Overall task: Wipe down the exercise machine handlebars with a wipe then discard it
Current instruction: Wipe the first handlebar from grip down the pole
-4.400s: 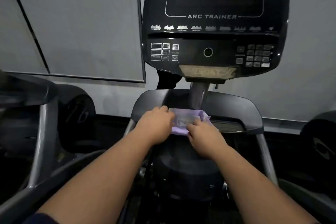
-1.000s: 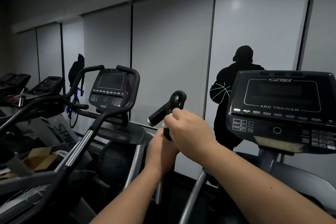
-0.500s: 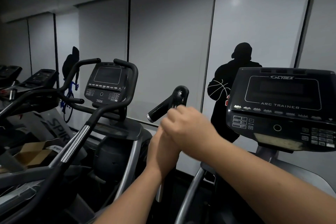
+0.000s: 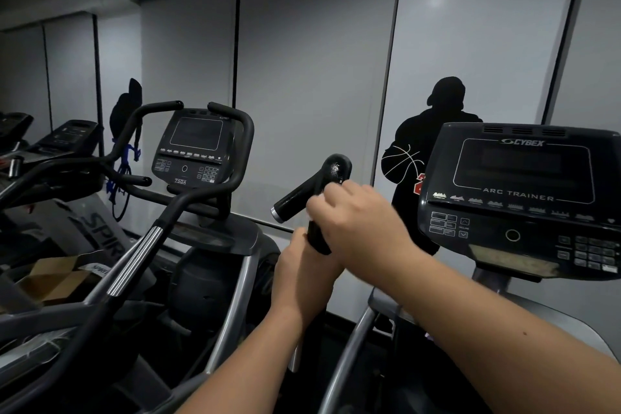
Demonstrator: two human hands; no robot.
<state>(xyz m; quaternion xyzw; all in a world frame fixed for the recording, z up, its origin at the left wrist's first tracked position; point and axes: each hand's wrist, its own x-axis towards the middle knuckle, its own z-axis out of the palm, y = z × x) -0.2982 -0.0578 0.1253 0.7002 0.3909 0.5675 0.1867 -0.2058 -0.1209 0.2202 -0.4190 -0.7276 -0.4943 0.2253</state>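
Note:
The black handlebar [image 4: 336,170] of the Arc Trainer rises in the middle of the view, with a short side grip pointing down-left. My right hand [image 4: 359,232] is wrapped round the bar just below its top bend, with the wipe [image 4: 311,220] under the fingers. Only a pale sliver of the wipe shows at the fingertips. My left hand [image 4: 302,279] grips the bar's shaft directly below the right hand. The top of the bar looks wet and shiny.
The trainer's console [image 4: 524,198] stands at the right. A second machine [image 4: 195,151] with curved bars is close on the left. Behind it lies an open cardboard box [image 4: 50,279]. Grey blinds with dark figure decals cover the wall.
Both hands have left the purple wipe pack on the console shelf and now grip the left handlebar. Over the last second the right hand has crept slightly up the bar.

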